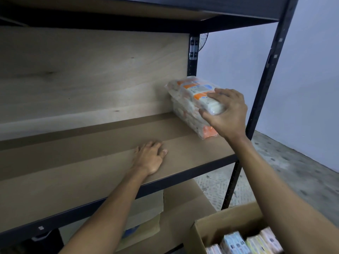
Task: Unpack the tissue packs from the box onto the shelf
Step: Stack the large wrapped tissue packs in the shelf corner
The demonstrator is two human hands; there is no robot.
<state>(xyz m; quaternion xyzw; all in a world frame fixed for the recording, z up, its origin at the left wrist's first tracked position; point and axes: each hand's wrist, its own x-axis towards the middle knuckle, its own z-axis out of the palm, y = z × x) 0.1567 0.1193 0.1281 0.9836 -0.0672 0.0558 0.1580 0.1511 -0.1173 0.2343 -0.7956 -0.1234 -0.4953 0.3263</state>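
- The shelf [91, 162] is a brown board in a dark metal frame [266, 79], with a pale wood back panel [91, 70] behind it and another board overhead.
- To the right are a pale grey-blue wall [302, 79] and a speckled grey concrete floor [293, 171]. Part of a fan [203, 41] shows behind the rear post.
- Two tissue packs lie stacked in the shelf's right rear corner: the upper pack [192, 88] rests on the lower pack [189, 116], both in clear wrap with orange print.
- The right hand [227, 112] grips the near end of the upper pack, its fingers [220, 92] curled over the top and the thumb clamped against the side.
- The left hand [149, 159] rests on the bare board, well apart from the packs, with its fingers loosely bent and holding nothing.
- One open cardboard box [223, 224] sits at lower right. It holds several more packs [236, 242], too blurred to count.
- One lower shelf [183, 208] carries a cardboard carton [146, 206].
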